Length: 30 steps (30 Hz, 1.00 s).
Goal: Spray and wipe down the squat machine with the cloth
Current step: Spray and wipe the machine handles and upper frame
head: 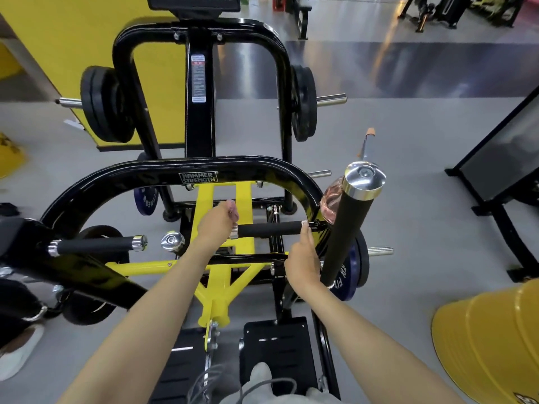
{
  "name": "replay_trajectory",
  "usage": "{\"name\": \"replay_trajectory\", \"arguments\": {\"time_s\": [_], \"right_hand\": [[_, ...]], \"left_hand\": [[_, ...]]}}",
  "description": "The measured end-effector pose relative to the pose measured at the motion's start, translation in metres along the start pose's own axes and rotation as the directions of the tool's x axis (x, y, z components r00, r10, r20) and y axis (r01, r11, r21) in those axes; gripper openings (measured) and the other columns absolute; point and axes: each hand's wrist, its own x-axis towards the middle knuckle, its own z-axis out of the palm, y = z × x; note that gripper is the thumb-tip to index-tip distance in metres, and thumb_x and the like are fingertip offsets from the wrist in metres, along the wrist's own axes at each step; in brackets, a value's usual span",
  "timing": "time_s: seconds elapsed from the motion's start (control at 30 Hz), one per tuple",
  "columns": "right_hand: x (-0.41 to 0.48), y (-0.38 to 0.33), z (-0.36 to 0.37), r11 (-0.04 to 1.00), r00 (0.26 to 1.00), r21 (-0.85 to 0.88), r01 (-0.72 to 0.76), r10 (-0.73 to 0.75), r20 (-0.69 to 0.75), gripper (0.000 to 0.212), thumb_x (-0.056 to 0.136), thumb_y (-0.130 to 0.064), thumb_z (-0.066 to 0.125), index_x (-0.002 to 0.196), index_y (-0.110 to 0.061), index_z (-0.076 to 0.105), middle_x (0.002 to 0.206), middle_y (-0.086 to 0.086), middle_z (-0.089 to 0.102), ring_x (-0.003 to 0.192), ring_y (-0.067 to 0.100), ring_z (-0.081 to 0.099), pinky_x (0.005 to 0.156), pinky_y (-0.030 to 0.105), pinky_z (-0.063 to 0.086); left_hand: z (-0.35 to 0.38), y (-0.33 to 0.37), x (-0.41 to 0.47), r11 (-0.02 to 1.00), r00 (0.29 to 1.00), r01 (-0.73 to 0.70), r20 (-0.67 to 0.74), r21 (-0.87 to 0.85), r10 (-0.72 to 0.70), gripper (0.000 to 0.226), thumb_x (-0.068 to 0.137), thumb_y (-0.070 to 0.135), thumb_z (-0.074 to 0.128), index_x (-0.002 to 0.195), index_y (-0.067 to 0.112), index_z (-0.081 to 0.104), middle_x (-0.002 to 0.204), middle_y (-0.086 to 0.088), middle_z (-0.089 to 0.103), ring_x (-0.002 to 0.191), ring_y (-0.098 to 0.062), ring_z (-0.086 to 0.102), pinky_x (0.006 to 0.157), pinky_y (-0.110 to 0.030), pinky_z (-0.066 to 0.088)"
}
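Observation:
The squat machine [163, 170] has a black curved frame and yellow inner beams. A short horizontal black foam handle [269, 228] sits at its middle right. My left hand [217, 225] is at the handle's left end, fingers curled round a small pink cloth [232, 209]. My right hand [302, 259] reaches up from below, and its straight fingers touch the handle's right end by the chrome collar. A clear pinkish bottle [332, 199] shows partly behind the tall upright black handle [348, 228]; its top is hidden.
Black weight plates [105, 106] hang on the far pegs, and a blue plate [348, 275] on the near right. Black foot plates [280, 348] lie below me. A yellow ribbed drum [490, 339] stands at the right, a black frame [495, 158] beyond it, and another foam handle [93, 244] at the left.

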Motion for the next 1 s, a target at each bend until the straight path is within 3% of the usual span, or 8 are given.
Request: {"name": "replay_trajectory", "arguments": {"time_s": [0.13,0.27,0.4,0.53,0.6,0.73,0.9,1.0], "right_hand": [[0.000,0.005,0.005,0.981,0.997,0.188,0.039,-0.026,-0.069,0.044,0.087,0.004,0.054,0.131,-0.003,0.050,0.159,0.005,0.010,0.142,0.026,0.026,0.104,0.040,0.043],[0.004,0.006,0.015,0.963,0.997,0.268,-0.021,0.039,-0.065,0.052,0.084,0.006,0.056,0.134,-0.004,0.048,0.159,-0.012,0.004,0.131,0.018,0.041,0.095,0.039,0.050],[0.009,0.009,0.019,0.966,0.997,0.253,-0.059,0.068,-0.028,0.057,0.085,0.004,0.057,0.139,-0.007,0.043,0.159,-0.014,0.000,0.127,0.019,0.046,0.092,0.032,0.051],[0.011,0.007,0.021,0.916,0.992,0.381,-0.122,0.129,0.007,0.072,0.086,0.006,0.049,0.149,-0.018,0.025,0.157,-0.020,-0.002,0.124,0.026,0.050,0.075,0.016,0.046],[0.010,0.005,0.017,0.899,0.991,0.417,-0.131,0.132,0.028,0.074,0.089,0.004,0.043,0.152,-0.024,0.017,0.156,-0.022,-0.003,0.120,0.028,0.054,0.072,0.017,0.045],[0.007,0.004,0.004,0.897,0.991,0.422,-0.131,0.135,0.021,0.067,0.095,-0.003,0.032,0.152,-0.032,0.012,0.157,-0.016,0.013,0.104,0.019,0.059,0.074,0.027,0.050],[0.004,0.001,-0.001,0.855,0.990,0.498,-0.143,0.128,0.064,0.066,0.096,-0.013,0.035,0.149,-0.042,0.007,0.141,0.005,0.044,0.118,0.026,0.052,0.100,0.046,0.044],[0.005,0.002,-0.010,0.873,0.997,0.482,-0.070,0.083,-0.006,0.050,0.098,-0.009,0.038,0.146,-0.012,0.025,0.133,0.020,0.048,0.118,0.034,0.050,0.094,0.034,0.041]], "left_hand": [[0.020,-0.006,-0.025,0.867,0.973,0.138,-0.096,-0.478,-0.208,0.022,0.100,0.012,0.037,0.098,0.012,0.059,0.069,-0.008,0.062,0.056,-0.025,0.055,0.051,-0.027,0.044],[0.046,-0.018,-0.041,0.186,0.931,0.280,0.219,-0.942,-0.294,0.034,0.105,0.019,0.023,0.120,0.006,0.051,0.076,-0.033,0.065,0.063,-0.040,0.066,0.045,-0.029,0.044],[0.060,-0.004,-0.054,-0.251,0.879,0.279,0.351,-0.927,-0.322,0.032,0.107,0.013,0.018,0.125,0.004,0.043,0.057,-0.017,0.067,0.048,-0.022,0.066,0.043,-0.027,0.050],[0.079,0.019,-0.057,-0.384,0.851,0.274,0.408,-0.882,-0.330,0.030,0.105,0.009,0.025,0.120,0.002,0.050,0.078,-0.018,0.065,0.063,-0.026,0.065,0.076,-0.041,0.051],[0.093,0.027,-0.053,-0.450,0.815,0.339,0.497,-0.826,-0.297,0.027,0.105,0.010,0.030,0.096,-0.002,0.053,0.098,-0.018,0.063,0.072,-0.027,0.068,0.064,-0.040,0.055],[0.122,0.036,-0.035,-0.374,0.793,0.440,0.548,-0.817,-0.266,0.025,0.104,0.009,0.031,0.109,0.000,0.054,0.104,-0.018,0.067,0.084,-0.025,0.068,0.065,-0.035,0.057],[0.139,0.050,-0.038,0.299,0.794,0.607,0.549,-0.736,-0.261,0.020,0.099,0.022,0.048,0.097,0.009,0.063,0.062,-0.005,0.059,0.048,-0.016,0.053,0.043,-0.023,0.043],[0.146,0.056,-0.020,0.206,0.799,0.598,0.559,-0.775,-0.220,0.020,0.094,0.019,0.056,0.104,0.006,0.067,0.080,-0.009,0.070,0.072,-0.023,0.062,0.065,-0.034,0.050]]}}
